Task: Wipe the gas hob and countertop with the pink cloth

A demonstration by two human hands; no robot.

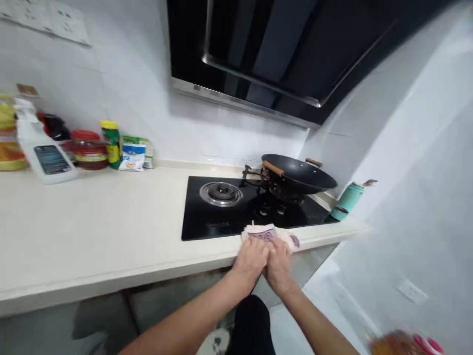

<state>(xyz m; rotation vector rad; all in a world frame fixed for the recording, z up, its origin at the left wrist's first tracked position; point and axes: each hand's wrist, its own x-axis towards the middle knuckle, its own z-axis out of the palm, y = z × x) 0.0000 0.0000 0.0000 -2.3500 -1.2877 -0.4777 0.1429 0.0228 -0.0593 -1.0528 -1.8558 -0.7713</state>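
Observation:
A pale pink cloth (pixel 264 230) with a purple print lies bunched at the front edge of the counter, overlapping the front of the black gas stove (pixel 218 219). My left hand (pixel 252 256) has its fingers curled over the cloth. Right beside it, touching, my right hand (pixel 280 259) grips the cloth too. Part of the cloth is hidden beneath both hands. On the stove's right side, a black wok (pixel 299 172) with wooden handles rests over the burner. The left burner (pixel 221 193) is bare, and its metal ring shows.
A white spray bottle (pixel 46 148), a red-lidded jar (pixel 88 150), a green shaker with a yellow lid (pixel 111 143) and a small white packet (pixel 132 157) stand by the back wall. A turquoise container (pixel 347 201) leans at the right. The black range hood (pixel 254 54) overhangs the stove.

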